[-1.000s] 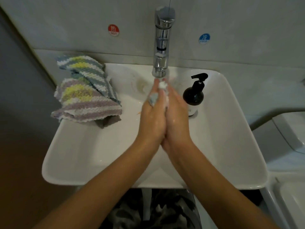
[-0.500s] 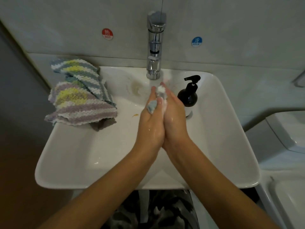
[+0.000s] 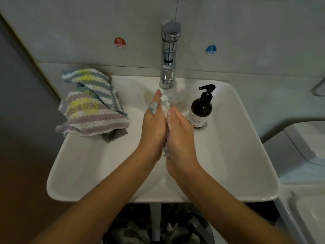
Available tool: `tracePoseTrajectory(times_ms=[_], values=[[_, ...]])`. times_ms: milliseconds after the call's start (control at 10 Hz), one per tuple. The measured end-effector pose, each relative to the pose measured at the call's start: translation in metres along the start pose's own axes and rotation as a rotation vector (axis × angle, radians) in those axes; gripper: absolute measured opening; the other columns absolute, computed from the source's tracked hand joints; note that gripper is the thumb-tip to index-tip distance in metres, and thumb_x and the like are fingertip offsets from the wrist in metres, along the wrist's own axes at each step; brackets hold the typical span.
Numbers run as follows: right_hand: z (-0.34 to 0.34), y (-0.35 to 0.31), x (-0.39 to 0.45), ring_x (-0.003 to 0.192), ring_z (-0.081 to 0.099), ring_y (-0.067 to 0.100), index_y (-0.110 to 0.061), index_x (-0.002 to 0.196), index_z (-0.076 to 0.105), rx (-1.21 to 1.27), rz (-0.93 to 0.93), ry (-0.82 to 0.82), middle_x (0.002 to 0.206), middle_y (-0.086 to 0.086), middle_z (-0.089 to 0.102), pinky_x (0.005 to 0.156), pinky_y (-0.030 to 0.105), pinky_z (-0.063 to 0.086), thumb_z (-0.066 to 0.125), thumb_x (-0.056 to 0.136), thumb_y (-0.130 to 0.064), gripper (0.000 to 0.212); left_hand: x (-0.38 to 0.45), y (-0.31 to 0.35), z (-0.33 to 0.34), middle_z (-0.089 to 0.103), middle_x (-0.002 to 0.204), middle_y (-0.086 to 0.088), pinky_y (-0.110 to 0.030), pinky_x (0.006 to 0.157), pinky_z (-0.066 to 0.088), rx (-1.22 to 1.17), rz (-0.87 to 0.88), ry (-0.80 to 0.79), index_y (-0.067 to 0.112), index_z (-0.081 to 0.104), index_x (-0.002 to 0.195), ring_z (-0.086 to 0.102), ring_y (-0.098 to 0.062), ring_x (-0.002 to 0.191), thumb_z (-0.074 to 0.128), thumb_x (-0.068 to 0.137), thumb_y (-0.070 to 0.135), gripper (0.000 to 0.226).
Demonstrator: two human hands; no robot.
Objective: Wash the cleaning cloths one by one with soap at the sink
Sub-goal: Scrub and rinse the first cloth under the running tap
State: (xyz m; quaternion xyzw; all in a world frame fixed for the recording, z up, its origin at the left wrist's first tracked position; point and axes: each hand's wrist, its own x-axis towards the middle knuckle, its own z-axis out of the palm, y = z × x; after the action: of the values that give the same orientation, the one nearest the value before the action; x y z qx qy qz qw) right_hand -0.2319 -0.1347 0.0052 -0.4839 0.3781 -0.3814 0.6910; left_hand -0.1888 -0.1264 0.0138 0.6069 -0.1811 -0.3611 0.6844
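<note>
Since a second ago your right hand (image 3: 179,138) has slid back against the left hand (image 3: 154,127), straight fingers (image 3: 157,99) pressing the soapy cloth (image 3: 166,103) at the sink's (image 3: 105,173) 12 o'clock under the tap (image 3: 168,67); loosen and it could slip out.

cloths (image 3: 91,110) left, bottle (image 3: 201,110) right

We see a white sink (image 3: 237,155) carrying striped cloths (image 3: 91,111) (piled on its left rim) and a soap bottle (image 3: 201,110) standing right.
</note>
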Motion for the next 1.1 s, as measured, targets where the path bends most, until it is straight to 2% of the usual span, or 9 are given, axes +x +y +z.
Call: tracePoseTrajectory(times_ms=[100, 200, 300, 400, 500, 700, 800, 900, 1100], values=[[-0.009, -0.017, 0.009, 0.097, 0.066, 0.002, -0.009, 0.132, 0.057, -0.030, -0.067, 0.016, 0.113, -0.001, 0.068, 0.079, 0.014, 0.053, 0.041, 0.105, -0.018, 0.033, -0.025, -0.006, 0.004, 0.063, 0.113, 0.020, -0.001, 0.076, 0.047, 0.081, 0.144, -0.067, 0.033, 0.054, 0.129, 0.058, 0.018, 0.094, 0.043, 0.103, 0.028, 0.029], [0.000, -0.019, -0.007, 0.127, 0.054, 0.022, -0.003, 0.143, 0.046, -0.005, 0.006, -0.048, 0.130, 0.012, 0.061, 0.102, 0.025, 0.046, 0.034, 0.107, -0.024, 0.043, -0.009, 0.003, 0.003, 0.064, 0.099, 0.030, 0.000, 0.069, 0.046, -0.037, 0.111, -0.052, 0.029, 0.049, 0.139, 0.059, 0.020, 0.085, 0.045, 0.103, 0.028, 0.036], [0.005, -0.006, -0.020, 0.112, 0.062, 0.001, -0.021, 0.138, 0.056, 0.042, 0.030, -0.024, 0.122, -0.009, 0.067, 0.099, 0.022, 0.048, 0.043, 0.104, -0.024, 0.036, 0.006, 0.010, -0.008, 0.067, 0.099, 0.029, -0.005, 0.063, 0.046, -0.080, 0.053, 0.002, 0.029, 0.048, 0.141, 0.061, 0.015, 0.075, 0.046, 0.103, 0.027, 0.038], [-0.002, -0.010, -0.011, 0.097, 0.072, 0.014, -0.014, 0.124, 0.065, 0.177, 0.098, 0.032, 0.108, 0.004, 0.074, 0.088, 0.032, 0.058, 0.044, 0.104, -0.021, 0.030, 0.004, 0.004, -0.017, 0.056, 0.133, 0.014, -0.018, 0.086, 0.051, -0.006, 0.051, -0.080, 0.033, 0.047, 0.140, 0.061, 0.004, 0.098, 0.044, 0.103, 0.021, 0.039], [-0.016, -0.023, 0.005, 0.089, 0.073, 0.023, -0.006, 0.117, 0.065, 0.319, 0.127, 0.121, 0.100, 0.014, 0.074, 0.076, 0.035, 0.061, 0.046, 0.104, -0.017, 0.026, 0.011, 0.008, -0.034, 0.064, 0.126, 0.000, -0.027, 0.087, 0.056, -0.028, 0.069, -0.076, 0.027, 0.060, 0.121, 0.067, -0.013, 0.106, 0.042, 0.103, 0.011, 0.031], [-0.031, -0.030, 0.023, 0.081, 0.070, 0.020, -0.005, 0.095, 0.067, 0.239, 0.022, 0.124, 0.086, 0.008, 0.070, 0.075, 0.035, 0.060, 0.043, 0.104, -0.013, 0.027, 0.011, 0.014, -0.047, 0.066, 0.095, 0.005, -0.022, 0.049, 0.051, 0.290, 0.209, -0.060, 0.031, 0.064, 0.098, 0.068, -0.010, 0.068, 0.041, 0.104, 0.014, 0.030], [-0.034, -0.032, 0.024, 0.069, 0.070, 0.015, -0.005, 0.086, 0.067, 0.219, -0.035, 0.087, 0.080, 0.005, 0.071, 0.058, 0.025, 0.057, 0.047, 0.102, -0.008, 0.026, 0.014, 0.014, -0.048, 0.063, 0.081, 0.010, -0.010, 0.047, 0.042, 0.385, 0.348, -0.054, 0.020, 0.064, 0.094, 0.060, 0.006, 0.060, 0.045, 0.102, 0.011, 0.022], [-0.036, -0.031, 0.021, 0.055, 0.066, 0.010, -0.005, 0.085, 0.068, 0.150, 0.013, 0.098, 0.082, 0.009, 0.072, 0.043, 0.016, 0.046, 0.056, 0.098, -0.013, 0.020, 0.020, 0.015, -0.051, 0.059, 0.071, 0.005, -0.014, 0.057, 0.043, 0.440, 0.399, -0.016, 0.010, 0.064, 0.083, 0.055, 0.004, 0.060, 0.052, 0.100, 0.020, 0.023], [-0.037, -0.033, 0.021, 0.051, 0.062, 0.009, -0.006, 0.079, 0.065, 0.132, 0.016, 0.156, 0.071, 0.005, 0.068, 0.041, 0.016, 0.044, 0.069, 0.089, -0.016, 0.014, 0.012, 0.027, -0.040, 0.054, 0.041, 0.010, -0.011, 0.034, 0.029, 0.223, 0.022, -0.057, 0.016, 0.067, 0.073, 0.044, -0.003, 0.032, 0.026, 0.100, 0.055, 0.062]])
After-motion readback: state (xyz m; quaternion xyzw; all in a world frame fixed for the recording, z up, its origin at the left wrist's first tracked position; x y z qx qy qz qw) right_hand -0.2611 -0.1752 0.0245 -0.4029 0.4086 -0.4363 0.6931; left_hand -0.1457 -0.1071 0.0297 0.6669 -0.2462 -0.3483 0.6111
